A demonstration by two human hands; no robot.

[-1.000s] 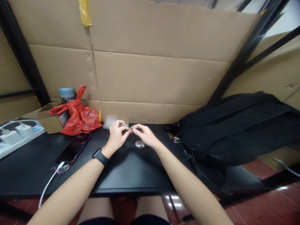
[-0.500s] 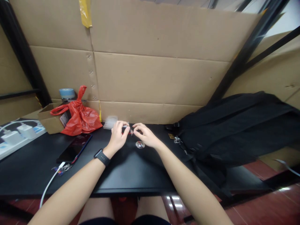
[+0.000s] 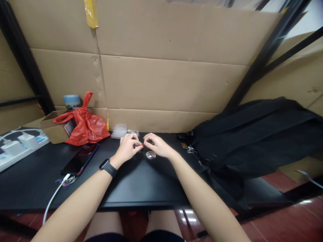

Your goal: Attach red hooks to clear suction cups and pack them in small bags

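My left hand point(image 3: 128, 148), with a dark watch point(image 3: 108, 167) on its wrist, is closed in a pinch on a small red and silver piece point(image 3: 138, 145). The piece's thin red end reaches to the fingertips of my right hand point(image 3: 156, 146), which are pinched together there. Its exact kind is too small to make out, and the fingers cover part of it. On the black table just below my right fingers lies a round, shiny silver disc point(image 3: 150, 155) with a bit of red at its middle.
Clear plastic packets point(image 3: 119, 131) lie behind my left hand. To the left are a red plastic bag point(image 3: 88, 126), a cardboard box point(image 3: 54, 129), a phone point(image 3: 80, 159) on a white cable and a power strip point(image 3: 15, 156). A black backpack point(image 3: 252, 141) takes up the right side.
Both hands have shifted slightly. The small piece between them has turned, so its red end now points at my right fingertips. The disc on the table stays put.
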